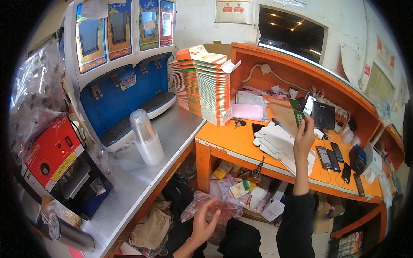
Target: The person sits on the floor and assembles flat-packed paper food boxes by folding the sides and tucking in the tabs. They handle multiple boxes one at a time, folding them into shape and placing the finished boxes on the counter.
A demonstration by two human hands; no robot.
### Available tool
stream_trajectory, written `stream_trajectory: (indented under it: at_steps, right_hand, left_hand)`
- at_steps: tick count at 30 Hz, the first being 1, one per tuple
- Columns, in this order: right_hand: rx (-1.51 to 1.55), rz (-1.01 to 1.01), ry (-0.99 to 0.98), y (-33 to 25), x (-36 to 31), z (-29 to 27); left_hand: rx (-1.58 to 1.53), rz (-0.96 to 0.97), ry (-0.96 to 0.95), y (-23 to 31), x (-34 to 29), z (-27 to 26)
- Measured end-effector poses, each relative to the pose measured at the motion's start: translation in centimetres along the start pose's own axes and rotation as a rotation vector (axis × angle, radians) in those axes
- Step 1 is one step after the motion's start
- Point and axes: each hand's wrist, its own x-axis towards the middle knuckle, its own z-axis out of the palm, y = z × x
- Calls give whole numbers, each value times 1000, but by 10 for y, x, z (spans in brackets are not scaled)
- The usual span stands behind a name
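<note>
My right hand [304,134] is raised over the orange table, closed on the edge of a flat carton [282,115] printed in orange and green. Beneath it, white unfolded carton blanks [275,141] lie on the tabletop, partly hidden by my hand and forearm. My left hand [205,223] hovers low in front of my lap with its fingers apart and nothing in it. A tall stack of flat orange, green and white cartons [206,88] stands where the table meets the metal counter.
On the orange table [314,170] lie several phones [330,158] with cables, a tablet [323,115] and keys [239,123]. The metal counter [142,189] holds stacked plastic cups [147,139], a red sealing machine [56,150], a tumbler [71,234] and a drink dispenser [124,86].
</note>
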Motion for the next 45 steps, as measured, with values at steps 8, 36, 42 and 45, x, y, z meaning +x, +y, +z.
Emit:
stream_trajectory:
  at_steps: [8, 36, 42, 45]
  right_hand:
    - [397, -53, -166, -154, -92, -43]
    - [547, -366, -389, -172, -152, 9]
    - [1277, 663, -909, -167, -153, -7]
    - [1158, 818, -925, -177, -154, -6]
  left_hand:
    - [381, 412, 274, 94, 61, 0]
    - [92, 353, 78, 50, 82, -56]
    - [50, 452, 142, 46, 77, -41]
    - [177, 748, 546, 37, 80, -24]
